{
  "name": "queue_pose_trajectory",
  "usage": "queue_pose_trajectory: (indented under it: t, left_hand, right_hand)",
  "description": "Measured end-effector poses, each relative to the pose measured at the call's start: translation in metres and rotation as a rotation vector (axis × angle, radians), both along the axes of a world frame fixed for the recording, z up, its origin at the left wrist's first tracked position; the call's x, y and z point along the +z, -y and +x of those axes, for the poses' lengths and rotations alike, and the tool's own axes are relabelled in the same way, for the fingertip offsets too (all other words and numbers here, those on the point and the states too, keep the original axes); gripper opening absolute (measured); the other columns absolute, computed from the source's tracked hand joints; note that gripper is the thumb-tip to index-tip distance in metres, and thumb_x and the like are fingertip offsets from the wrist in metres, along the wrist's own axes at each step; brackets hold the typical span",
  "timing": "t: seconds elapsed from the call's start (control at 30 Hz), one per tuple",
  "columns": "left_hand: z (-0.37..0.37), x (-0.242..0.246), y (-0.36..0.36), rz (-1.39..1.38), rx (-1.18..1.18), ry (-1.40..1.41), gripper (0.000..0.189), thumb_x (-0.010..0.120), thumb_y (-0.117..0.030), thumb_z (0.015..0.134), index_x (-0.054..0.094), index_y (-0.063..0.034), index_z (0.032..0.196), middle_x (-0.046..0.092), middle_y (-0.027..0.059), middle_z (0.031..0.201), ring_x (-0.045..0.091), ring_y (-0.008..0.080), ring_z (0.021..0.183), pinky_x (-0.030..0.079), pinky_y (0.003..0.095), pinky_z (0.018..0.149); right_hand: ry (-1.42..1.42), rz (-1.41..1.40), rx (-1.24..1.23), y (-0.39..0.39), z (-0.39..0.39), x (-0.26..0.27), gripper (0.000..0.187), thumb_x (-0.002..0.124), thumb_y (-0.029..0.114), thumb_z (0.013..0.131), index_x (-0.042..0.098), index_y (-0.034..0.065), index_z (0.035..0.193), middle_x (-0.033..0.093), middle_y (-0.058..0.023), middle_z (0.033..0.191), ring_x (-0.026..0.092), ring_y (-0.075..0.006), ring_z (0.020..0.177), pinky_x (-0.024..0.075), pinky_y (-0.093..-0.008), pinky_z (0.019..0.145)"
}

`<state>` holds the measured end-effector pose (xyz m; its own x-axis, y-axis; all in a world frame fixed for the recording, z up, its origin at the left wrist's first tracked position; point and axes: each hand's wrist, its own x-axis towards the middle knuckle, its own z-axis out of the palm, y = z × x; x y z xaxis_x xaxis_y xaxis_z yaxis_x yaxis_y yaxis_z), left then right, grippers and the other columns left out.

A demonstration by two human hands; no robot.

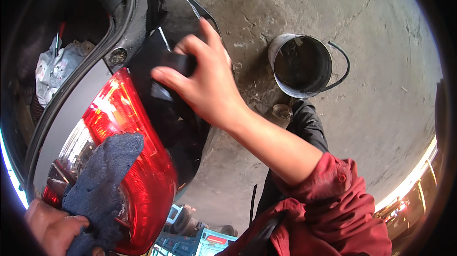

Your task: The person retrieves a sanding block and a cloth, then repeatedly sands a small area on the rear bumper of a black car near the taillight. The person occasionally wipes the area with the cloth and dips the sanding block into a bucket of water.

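Observation:
My right hand is over the glossy black rear body panel of a car, thumb and fingers curled around a small dark block. Motion blur hides what kind of block it is. At the lower left, my left hand grips a dark blue-grey cloth, which looks damp. The cloth lies across a red and clear tail light, covering part of its lens.
Beyond the black rubber seal, the open boot holds a crumpled plastic bag. A bucket with dark contents stands on the concrete floor, by a small round container and my leg. A blue vehicle shows below.

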<state>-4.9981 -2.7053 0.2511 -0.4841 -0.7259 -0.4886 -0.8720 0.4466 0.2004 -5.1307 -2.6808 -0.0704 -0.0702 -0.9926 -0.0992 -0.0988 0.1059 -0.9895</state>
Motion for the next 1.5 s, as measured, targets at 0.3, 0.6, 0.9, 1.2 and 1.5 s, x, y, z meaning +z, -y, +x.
queue_pose_trajectory:
  t: [0.3,0.6,0.9,1.2,1.5]
  left_hand:
    - [0.008,0.009,0.012,0.143,-0.043,-0.012,0.026,0.072,-0.014,0.088,0.072,0.01,0.097,0.074,0.0224,0.084,0.074,0.0344,0.073,0.062,0.0425,0.066]
    - [0.0,0.008,0.018,0.133,-0.102,0.007,0.028,0.072,-0.015,0.086,0.075,0.0077,0.102,0.075,0.0198,0.086,0.073,0.0347,0.072,0.06,0.0429,0.066]
    - [0.007,0.016,0.017,0.176,-0.087,0.064,0.032,0.071,-0.017,0.085,0.075,0.0058,0.106,0.076,0.019,0.091,0.074,0.033,0.073,0.06,0.0428,0.068]
    - [0.005,0.025,0.032,0.373,-0.102,0.113,0.044,0.074,-0.017,0.083,0.07,0.0064,0.121,0.076,0.019,0.102,0.074,0.0308,0.081,0.061,0.0426,0.073]
    - [0.009,0.018,0.029,0.324,-0.084,0.058,0.037,0.073,-0.02,0.085,0.074,0.0051,0.112,0.075,0.0178,0.09,0.072,0.0304,0.07,0.059,0.0407,0.065]
  right_hand:
    - [0.005,0.148,0.081,-0.021,-0.014,0.005,0.044,0.09,0.032,0.079,0.061,0.0083,0.102,0.033,-0.0391,0.159,0.038,-0.0539,0.144,0.0297,-0.06,0.117]
    - [-0.055,0.118,0.137,-0.005,-0.01,0.002,0.043,0.088,0.032,0.081,0.061,0.0102,0.107,0.033,-0.035,0.162,0.04,-0.0539,0.141,0.0303,-0.0595,0.117]
    - [-0.022,-0.08,0.09,0.018,-0.001,0.003,0.042,0.089,0.029,0.08,0.063,0.0077,0.106,0.033,-0.0389,0.159,0.038,-0.0569,0.141,0.0294,-0.0604,0.118]
    - [-0.057,0.012,0.143,0.012,-0.013,0.003,0.045,0.09,0.034,0.077,0.065,0.008,0.103,0.034,-0.0406,0.158,0.04,-0.054,0.141,0.0299,-0.059,0.118]
    - [-0.121,0.173,0.237,0.0,-0.019,0.01,0.041,0.09,0.034,0.078,0.063,0.0106,0.099,0.035,-0.0361,0.159,0.044,-0.0508,0.139,0.0309,-0.0599,0.116]
